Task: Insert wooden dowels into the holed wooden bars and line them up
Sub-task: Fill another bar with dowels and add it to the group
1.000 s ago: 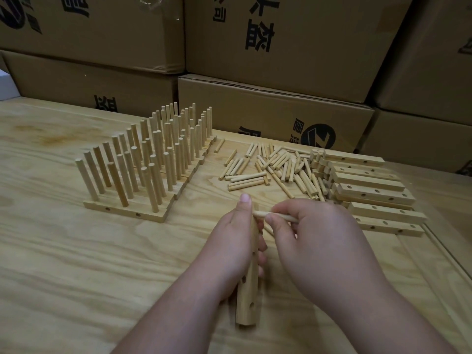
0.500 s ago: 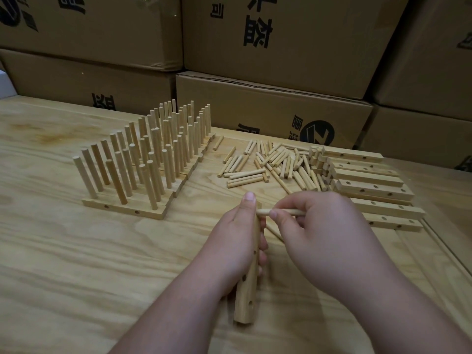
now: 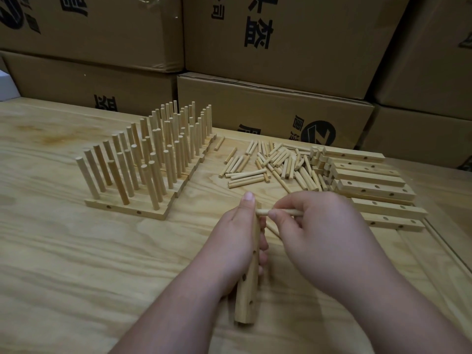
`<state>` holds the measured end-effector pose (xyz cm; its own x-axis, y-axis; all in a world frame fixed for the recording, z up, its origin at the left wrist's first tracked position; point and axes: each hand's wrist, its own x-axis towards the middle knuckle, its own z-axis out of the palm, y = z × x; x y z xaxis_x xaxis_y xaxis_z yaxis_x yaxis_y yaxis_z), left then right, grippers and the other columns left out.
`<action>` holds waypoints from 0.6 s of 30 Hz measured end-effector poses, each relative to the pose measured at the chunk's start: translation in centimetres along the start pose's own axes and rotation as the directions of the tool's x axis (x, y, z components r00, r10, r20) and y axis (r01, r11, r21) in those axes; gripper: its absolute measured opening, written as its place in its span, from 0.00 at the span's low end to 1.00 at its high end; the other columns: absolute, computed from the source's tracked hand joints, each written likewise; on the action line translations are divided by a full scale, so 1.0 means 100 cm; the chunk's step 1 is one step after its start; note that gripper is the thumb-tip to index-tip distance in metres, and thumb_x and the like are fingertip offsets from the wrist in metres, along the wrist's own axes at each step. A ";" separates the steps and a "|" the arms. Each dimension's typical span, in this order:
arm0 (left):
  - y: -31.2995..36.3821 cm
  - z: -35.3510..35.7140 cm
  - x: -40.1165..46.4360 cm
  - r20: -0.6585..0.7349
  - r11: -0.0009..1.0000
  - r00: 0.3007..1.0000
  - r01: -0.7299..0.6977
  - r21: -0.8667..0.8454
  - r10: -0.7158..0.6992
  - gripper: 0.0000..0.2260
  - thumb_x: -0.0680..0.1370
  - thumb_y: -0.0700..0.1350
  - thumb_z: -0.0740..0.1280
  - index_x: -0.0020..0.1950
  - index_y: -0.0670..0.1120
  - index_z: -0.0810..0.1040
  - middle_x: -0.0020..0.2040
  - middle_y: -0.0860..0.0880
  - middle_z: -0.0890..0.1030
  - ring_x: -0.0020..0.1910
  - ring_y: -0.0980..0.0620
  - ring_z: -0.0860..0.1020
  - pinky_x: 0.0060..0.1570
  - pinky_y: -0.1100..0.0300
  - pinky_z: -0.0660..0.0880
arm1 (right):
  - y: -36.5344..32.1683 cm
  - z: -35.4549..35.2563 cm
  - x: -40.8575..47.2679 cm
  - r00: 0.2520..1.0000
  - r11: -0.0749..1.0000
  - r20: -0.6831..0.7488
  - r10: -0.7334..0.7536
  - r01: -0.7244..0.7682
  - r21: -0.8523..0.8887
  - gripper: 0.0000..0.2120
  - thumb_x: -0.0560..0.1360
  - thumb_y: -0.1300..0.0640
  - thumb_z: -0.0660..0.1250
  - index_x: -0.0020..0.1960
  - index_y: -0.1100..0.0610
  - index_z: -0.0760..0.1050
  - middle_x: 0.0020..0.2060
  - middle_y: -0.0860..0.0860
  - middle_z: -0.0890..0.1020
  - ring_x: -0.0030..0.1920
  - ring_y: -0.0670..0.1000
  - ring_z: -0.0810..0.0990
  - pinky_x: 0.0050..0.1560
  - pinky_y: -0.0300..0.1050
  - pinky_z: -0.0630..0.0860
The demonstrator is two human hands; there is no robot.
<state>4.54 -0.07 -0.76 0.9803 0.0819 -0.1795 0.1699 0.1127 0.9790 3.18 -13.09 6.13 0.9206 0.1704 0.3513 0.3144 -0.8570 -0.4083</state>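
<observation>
Now the left hand (image 3: 237,238) is gripping a holed wooden bar (image 3: 247,284) lengthwise, fingers curled round it and the forefinger lying along its far end, apparently to steady it above the desk (image 3: 76,264) and guide the entry. Meanwhile the right hand (image 3: 314,241) is pinching a wooden dowel (image 3: 278,212) between thumb and fingertips, holding it crosswise with its tip touching the bar's far end, probably seeking a hole in the side face. At about ten o'clock from the hands, finished bars with upright dowels (image 3: 153,162) are standing packed side by side, presumably the lined-up output. Loose dowels (image 3: 270,167) are lying at twelve o'clock and empty bars (image 3: 370,185) at two o'clock, within easy reach.
</observation>
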 end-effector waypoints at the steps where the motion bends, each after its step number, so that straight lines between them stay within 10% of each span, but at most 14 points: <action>1: -0.001 -0.001 0.001 0.001 1.000 1.000 0.000 0.005 0.000 0.28 0.80 0.68 0.53 0.43 0.48 0.81 0.28 0.49 0.78 0.23 0.51 0.77 0.25 0.59 0.74 | 0.004 -0.002 0.002 0.999 0.996 0.032 0.025 -0.027 0.080 0.06 0.76 0.44 0.68 0.42 0.42 0.81 0.30 0.41 0.81 0.35 0.41 0.80 0.37 0.45 0.81; 18: 0.002 0.002 -0.002 0.016 0.988 0.996 -0.084 0.131 0.083 0.28 0.83 0.65 0.50 0.45 0.47 0.79 0.27 0.50 0.78 0.23 0.52 0.76 0.24 0.59 0.74 | 0.010 0.009 -0.001 0.999 0.997 -0.042 -0.033 0.036 0.063 0.10 0.74 0.48 0.70 0.35 0.40 0.76 0.29 0.33 0.80 0.39 0.34 0.80 0.31 0.28 0.69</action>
<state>4.35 -0.27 -0.54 0.9925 0.0747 -0.0965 0.0986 -0.0257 0.9948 3.60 -13.51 4.97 0.8990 0.1779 0.4001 0.3610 -0.8182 -0.4475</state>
